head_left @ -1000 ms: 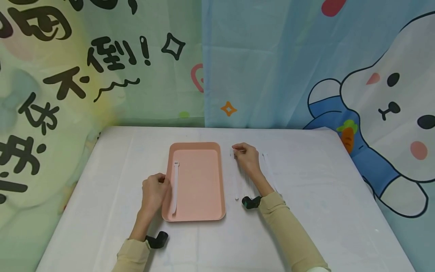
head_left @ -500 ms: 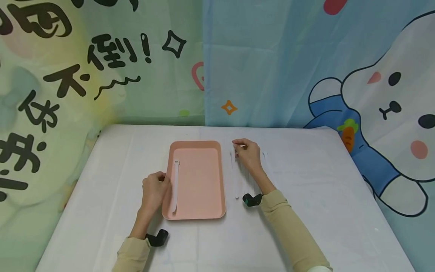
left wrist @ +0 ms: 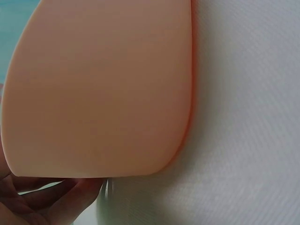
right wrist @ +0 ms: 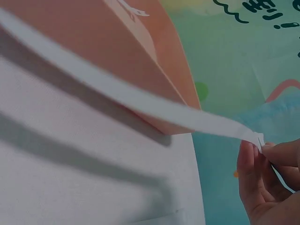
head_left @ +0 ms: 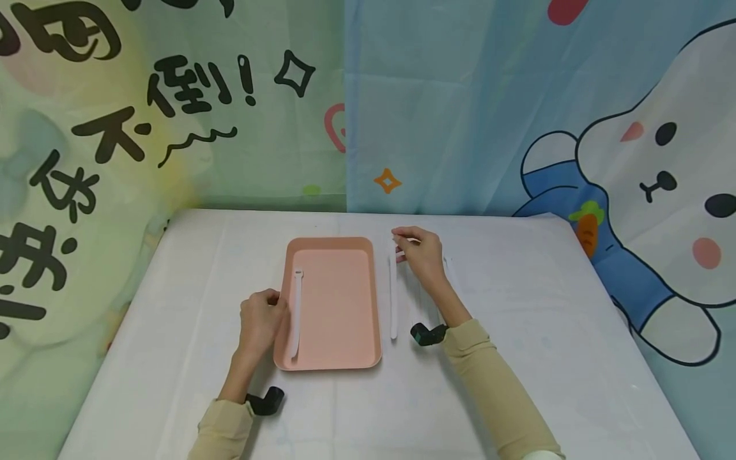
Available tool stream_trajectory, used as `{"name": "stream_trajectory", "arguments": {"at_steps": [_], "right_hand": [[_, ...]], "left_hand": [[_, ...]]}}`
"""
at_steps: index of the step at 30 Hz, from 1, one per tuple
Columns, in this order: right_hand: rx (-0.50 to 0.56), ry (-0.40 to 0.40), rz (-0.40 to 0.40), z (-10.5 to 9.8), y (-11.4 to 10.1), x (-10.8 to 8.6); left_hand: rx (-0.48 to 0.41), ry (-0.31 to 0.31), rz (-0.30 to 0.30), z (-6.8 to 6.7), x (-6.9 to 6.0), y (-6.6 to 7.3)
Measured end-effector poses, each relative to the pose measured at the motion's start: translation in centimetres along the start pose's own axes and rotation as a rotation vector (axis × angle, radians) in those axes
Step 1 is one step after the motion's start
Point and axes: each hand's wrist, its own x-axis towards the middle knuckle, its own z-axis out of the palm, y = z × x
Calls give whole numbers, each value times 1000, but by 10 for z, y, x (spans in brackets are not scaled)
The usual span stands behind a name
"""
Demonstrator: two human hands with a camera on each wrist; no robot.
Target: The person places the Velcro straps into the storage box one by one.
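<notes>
Above the white table [head_left: 333, 415], the right hand [head_left: 422, 255] pinches a white strip [head_left: 393, 306], roughly parallel to and just right of the pink tray [head_left: 339, 306] the left hand [head_left: 261, 322] grips.

In the head view, the right hand [head_left: 422, 259] has risen a little toward 12 o'clock, and the flat white strap [head_left: 393, 300] at its fingertips has shifted toward 9 o'clock at its lower end, nearer the pink tray [head_left: 339, 306].

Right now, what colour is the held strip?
The strip is white, clearest in the right wrist view.
</notes>
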Motion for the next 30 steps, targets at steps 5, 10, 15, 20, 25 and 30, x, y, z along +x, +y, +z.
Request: {"name": "stream_trajectory", "arguments": {"at_steps": [5, 10, 15, 20, 25, 30], "right_hand": [[68, -21, 27, 0, -6, -1], [116, -46, 42, 0, -10, -1], [127, -68, 51, 6, -15, -3], [136, -89, 56, 15, -18, -5], [151, -106, 65, 23, -16, -7], [174, -112, 77, 32, -15, -9]], "left_hand": [[0, 6, -3, 0, 1, 0], [1, 7, -11, 0, 1, 1], [5, 8, -11, 0, 1, 1], [6, 15, -12, 0, 0, 2], [-2, 4, -17, 0, 0, 2], [-1, -6, -15, 0, 1, 1]]}}
